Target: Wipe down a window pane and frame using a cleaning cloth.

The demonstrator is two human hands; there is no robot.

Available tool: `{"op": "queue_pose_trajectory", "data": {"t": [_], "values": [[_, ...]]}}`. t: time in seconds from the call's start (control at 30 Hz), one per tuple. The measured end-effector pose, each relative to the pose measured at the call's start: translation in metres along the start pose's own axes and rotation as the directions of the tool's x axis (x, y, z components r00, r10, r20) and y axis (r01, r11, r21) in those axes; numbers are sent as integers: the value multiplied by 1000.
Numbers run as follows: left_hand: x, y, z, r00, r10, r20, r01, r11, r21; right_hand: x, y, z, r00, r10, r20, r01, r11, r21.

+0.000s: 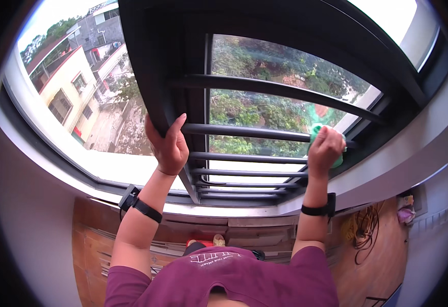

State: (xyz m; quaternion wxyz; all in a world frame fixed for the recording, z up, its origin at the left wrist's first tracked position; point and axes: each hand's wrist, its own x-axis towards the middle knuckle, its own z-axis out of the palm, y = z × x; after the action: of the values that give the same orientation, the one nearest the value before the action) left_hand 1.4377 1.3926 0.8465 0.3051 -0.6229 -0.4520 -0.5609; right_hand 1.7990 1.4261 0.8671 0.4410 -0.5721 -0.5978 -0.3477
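Note:
My left hand (169, 147) grips the dark upright post (153, 88) of a window frame, with the thumb on one side and the fingers on the other. In my right hand (325, 149) is a bunched green cloth (316, 132), wrapped around the right part of a dark metal window bar (247, 131). A further bar (277, 90) runs above it, and several more lie below. Behind the bars is a glass pane (247, 107), with a green reflection near the cloth.
A window handle (213, 183) sits behind the lower bars. The white sill (243, 211) runs below the window. Long flat boards (258, 234) lie under it. Coiled cables (366, 230) rest on the wooden-looking floor (385, 249) at right. Buildings (74, 88) stand outside at left.

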Motion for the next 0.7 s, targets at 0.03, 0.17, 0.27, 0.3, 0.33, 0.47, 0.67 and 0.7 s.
{"op": "queue_pose_trajectory", "data": {"t": [0.03,0.17,0.27,0.3,0.33,0.47,0.67,0.7], "values": [[-4,0,3,1000,-13,-6,13,1000,0,-2,-21,4,999,-38,-22,39,998,55],[-11,-10,1,998,-21,-56,16,996,-87,-7,-145,6,983,-167,72,144,957,250],[-18,-9,9,998,-23,-54,17,995,-100,-15,-230,4,961,-256,101,195,894,403],[-19,-11,9,998,-24,-56,18,994,-111,-19,-251,6,953,-277,126,208,894,396],[-19,-12,8,998,-20,-54,13,992,-126,-20,-253,5,957,-254,137,180,897,403],[-19,-7,12,999,-19,-47,13,993,-119,-22,-230,9,919,-393,42,338,838,428],[-15,-6,15,1000,23,-14,-25,992,-120,-9,-183,2,813,-566,140,464,773,433],[-14,-10,11,999,42,-15,-44,991,-123,-10,-172,1,817,-557,150,460,785,415]]}}
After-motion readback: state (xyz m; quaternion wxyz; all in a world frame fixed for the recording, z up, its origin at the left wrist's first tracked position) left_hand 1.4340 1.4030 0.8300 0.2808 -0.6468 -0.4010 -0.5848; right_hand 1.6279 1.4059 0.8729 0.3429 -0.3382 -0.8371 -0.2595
